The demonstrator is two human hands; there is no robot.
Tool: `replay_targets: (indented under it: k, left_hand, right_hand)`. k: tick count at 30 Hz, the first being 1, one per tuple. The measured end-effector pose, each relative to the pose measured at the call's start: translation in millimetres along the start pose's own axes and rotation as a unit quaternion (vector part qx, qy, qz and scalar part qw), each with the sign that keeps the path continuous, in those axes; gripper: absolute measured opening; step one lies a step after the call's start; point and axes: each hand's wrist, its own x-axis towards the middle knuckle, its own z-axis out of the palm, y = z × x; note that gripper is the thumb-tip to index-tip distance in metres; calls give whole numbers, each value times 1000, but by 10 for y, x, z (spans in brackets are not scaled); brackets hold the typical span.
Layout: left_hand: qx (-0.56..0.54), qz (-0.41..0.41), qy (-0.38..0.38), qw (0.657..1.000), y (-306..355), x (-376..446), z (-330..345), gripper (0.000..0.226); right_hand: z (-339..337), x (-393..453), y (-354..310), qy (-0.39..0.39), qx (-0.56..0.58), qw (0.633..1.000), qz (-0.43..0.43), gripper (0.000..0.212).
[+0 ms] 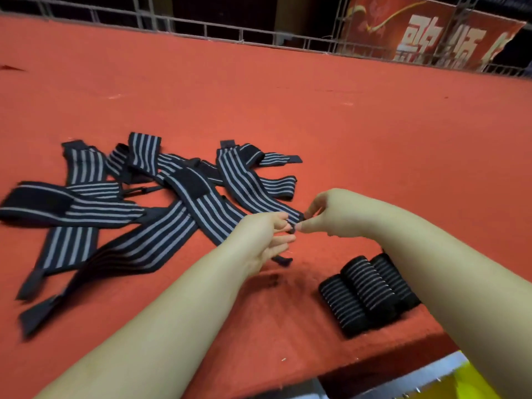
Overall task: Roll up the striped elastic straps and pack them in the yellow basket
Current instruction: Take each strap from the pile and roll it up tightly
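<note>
A: Which way does the black elastic strap with grey stripes point(253, 191) run?

B: Its long axis goes diagonally, from the upper middle of the frame down to the centre, lying flat on the red felt surface point(345, 125). Its near end sits between both hands.

A: And the hands?

B: The right hand point(328, 211) pinches that end with curled fingers. The left hand point(264, 237) touches it too; how it holds I cannot tell.

A: The rest?

B: A tangled heap of loose striped straps point(121, 203) at centre left. Three rolled straps point(368, 292) lie side by side at lower right, near a yellow basket corner point(472, 384).
</note>
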Motion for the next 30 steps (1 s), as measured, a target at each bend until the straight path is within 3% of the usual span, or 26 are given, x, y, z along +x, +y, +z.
replay_targets:
  k: [5,8,11,13,15,17,19,22,23,25,28,30]
  left_hand:
    - [23,13,94,995,28,-57,-847,28]
    - [105,124,178,971,-17,-164,-1447,27]
    - [298,276,306,861,-74,-355,-2062,30]
    - [430,277,376,772,-164,-456,-2381,39]
    - [480,243,433,723,-298,-526,-2588,54]
    - [445,216,485,721,-387,-576,-2725,68]
    - [406,177,504,741,-446,-577,-2899,67]
    - [426,160,425,783,-475,-553,-3105,21]
    - [434,161,403,789,-484,-551,-3135,21]
    - [445,202,379,785,-474,-581,-3154,24]
    - [479,306,343,748,-441,-659,-3141,41]
    - [467,356,312,747,-435,-741,-3128,43]
  right_hand:
    - [483,320,-624,-38,35,997,-59,32]
    - [805,465,-927,-58,100,990,-82,26]
    - [1175,585,-1242,-86,209,969,-100,20]
    - [1448,612,-1442,-119,290,945,-89,19]
    - [1713,587,-1618,-136,348,924,-80,23]
    - [1894,517,-1763,-128,402,904,-71,23]
    - [2003,454,-1866,-122,468,874,-50,20]
    - [2067,374,-1971,-145,547,824,-32,19]
    - [2068,350,-2000,-151,570,807,-29,13]
    - [2046,309,-2049,-157,602,782,-26,11]
    - [2008,274,-2106,-146,634,759,-32,24]
    - [1973,252,-2127,-144,652,743,-46,20]
